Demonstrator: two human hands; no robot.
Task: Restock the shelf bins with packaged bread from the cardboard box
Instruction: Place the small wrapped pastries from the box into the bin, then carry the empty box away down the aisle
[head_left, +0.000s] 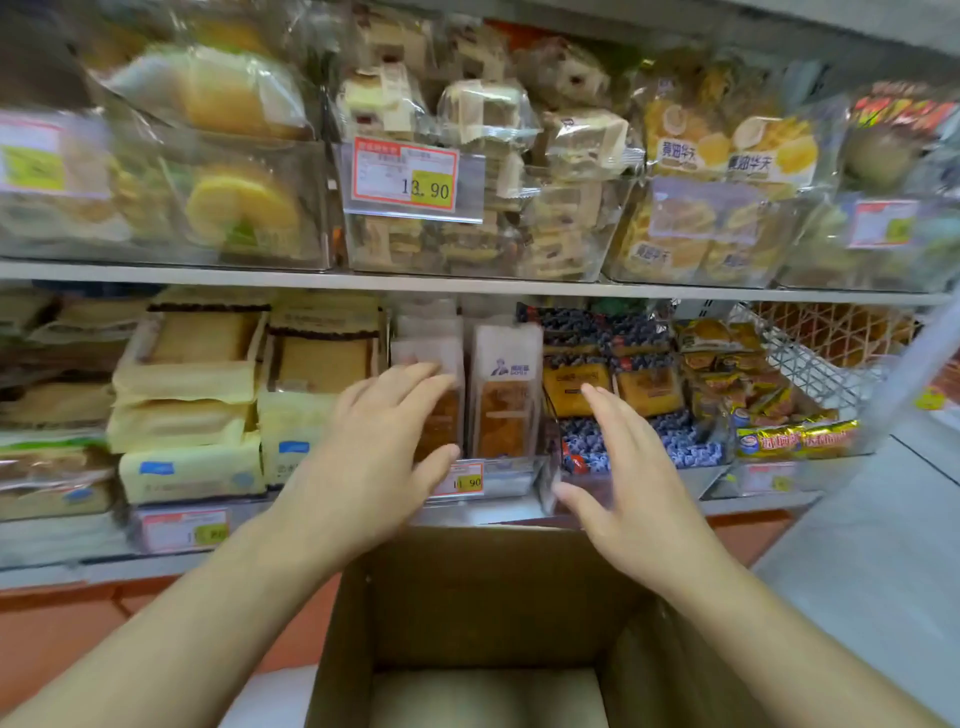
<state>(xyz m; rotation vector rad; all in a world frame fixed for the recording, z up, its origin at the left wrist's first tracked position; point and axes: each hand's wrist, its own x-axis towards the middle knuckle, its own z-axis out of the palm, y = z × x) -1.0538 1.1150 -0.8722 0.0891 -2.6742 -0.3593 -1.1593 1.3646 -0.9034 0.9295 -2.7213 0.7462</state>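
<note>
Reaching from the head view: left hand (371, 447) and right hand (623, 478), fingers straight and spread, holding nothing, flanking the upright bread packs (506, 389) in the clear bin (524, 475) on the lower shelf. Box (483, 623) below, open, apparently bare inside. Best squared gently from both sides, kept upright, labels forward, wrappers uncrushed, price tag (465, 480) unhidden.

Matt brown cardboard box (498, 597) — glossy clear plastic bins (467, 228) and bread wrappers (506, 384).
</note>
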